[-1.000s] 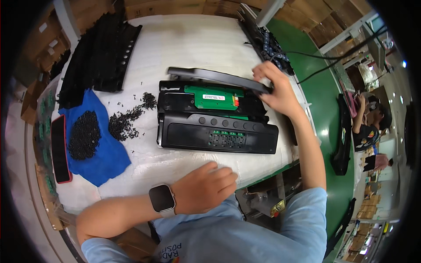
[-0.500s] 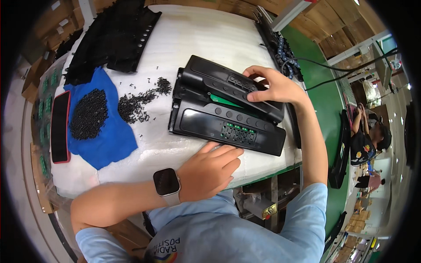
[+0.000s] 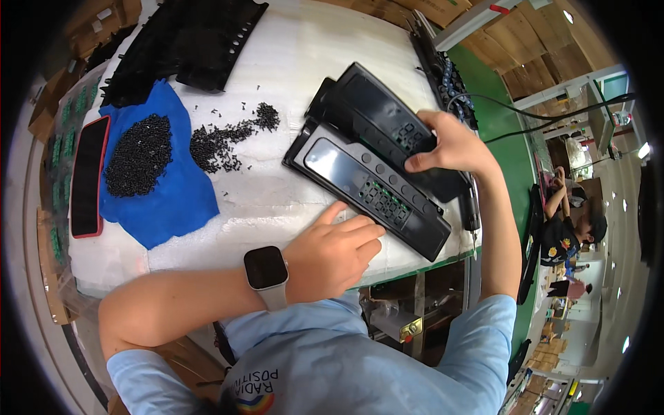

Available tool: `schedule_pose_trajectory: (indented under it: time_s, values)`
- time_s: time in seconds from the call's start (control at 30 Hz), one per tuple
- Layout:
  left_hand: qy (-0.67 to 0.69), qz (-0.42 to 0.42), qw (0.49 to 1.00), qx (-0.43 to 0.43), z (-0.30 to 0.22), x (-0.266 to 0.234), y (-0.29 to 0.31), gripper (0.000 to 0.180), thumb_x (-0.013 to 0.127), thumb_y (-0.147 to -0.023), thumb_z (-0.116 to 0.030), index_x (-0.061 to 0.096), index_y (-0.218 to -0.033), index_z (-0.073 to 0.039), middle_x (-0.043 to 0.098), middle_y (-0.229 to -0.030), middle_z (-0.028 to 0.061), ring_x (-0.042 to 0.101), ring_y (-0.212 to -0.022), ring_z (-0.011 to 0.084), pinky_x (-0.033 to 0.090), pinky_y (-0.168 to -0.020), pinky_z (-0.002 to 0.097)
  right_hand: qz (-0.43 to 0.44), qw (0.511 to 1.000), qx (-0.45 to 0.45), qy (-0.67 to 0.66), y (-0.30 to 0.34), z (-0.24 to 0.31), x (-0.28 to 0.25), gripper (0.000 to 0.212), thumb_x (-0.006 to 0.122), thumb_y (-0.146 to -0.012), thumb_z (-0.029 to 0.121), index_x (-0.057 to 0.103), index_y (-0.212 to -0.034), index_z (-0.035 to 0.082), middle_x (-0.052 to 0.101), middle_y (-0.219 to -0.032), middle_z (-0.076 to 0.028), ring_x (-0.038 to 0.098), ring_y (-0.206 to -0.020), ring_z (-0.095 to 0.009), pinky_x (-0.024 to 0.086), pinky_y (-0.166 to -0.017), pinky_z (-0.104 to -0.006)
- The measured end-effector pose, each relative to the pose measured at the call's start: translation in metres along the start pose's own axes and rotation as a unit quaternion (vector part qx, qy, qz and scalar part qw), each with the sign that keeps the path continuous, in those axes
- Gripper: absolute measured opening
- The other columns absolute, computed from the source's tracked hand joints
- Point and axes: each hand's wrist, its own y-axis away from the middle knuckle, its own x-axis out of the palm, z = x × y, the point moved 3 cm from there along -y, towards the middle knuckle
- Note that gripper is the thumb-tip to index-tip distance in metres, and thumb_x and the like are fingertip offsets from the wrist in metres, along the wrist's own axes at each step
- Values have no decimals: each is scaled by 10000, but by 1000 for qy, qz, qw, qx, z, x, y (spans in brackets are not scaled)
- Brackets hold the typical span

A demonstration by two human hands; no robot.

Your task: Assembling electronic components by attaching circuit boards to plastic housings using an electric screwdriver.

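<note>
My right hand grips the right end of a long black display housing, thumb on its near side and fingers over the far side. This housing has a row of round buttons and a dark digit window. Right in front of it lies a second display housing, glossy black, with buttons and a digit window showing green bits. Both are slanted, their right ends nearer me. My left hand rests palm down by the near edge of the second housing, fingers spread, holding nothing. Its fingertips are very close to that edge; contact is unclear.
Small black screws are heaped on a blue cloth, with more screws loose beside it. A red-edged phone lies at the left. Black plastic panels sit far left. A black cylindrical tool is by my right forearm.
Both housings have turned clockwise, their right ends swinging nearer me. The green board between them is now covered. My right hand moved with the far housing; the left stays near the front edge.
</note>
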Motion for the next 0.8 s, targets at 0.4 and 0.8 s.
schedule_pose_trajectory:
  time_s: [0.4, 0.8]
  values:
    - [5, 68, 998, -7, -5, -4, -3, 290, 655, -750, -115, 593, -1019, -28, 584, -1175, 116, 537, -1125, 255, 329, -1018, 453, -106, 992, -63, -3, 76, 10, 36, 536, 841, -630, 321, 649, -955, -60, 585, -932, -99, 553, -932, -202, 428, -829, -300]
    - [-66, 50, 996, -40, -20, -10, -16, 236, 657, -737, -51, 605, -966, -38, 625, -980, 103, 587, -960, 297, 290, -981, 550, -97, 965, -172, -175, 73, -8, 71, 769, 800, -657, 312, 451, -1265, -4, 667, -994, -164, 649, -908, -254, 499, -814, -312]
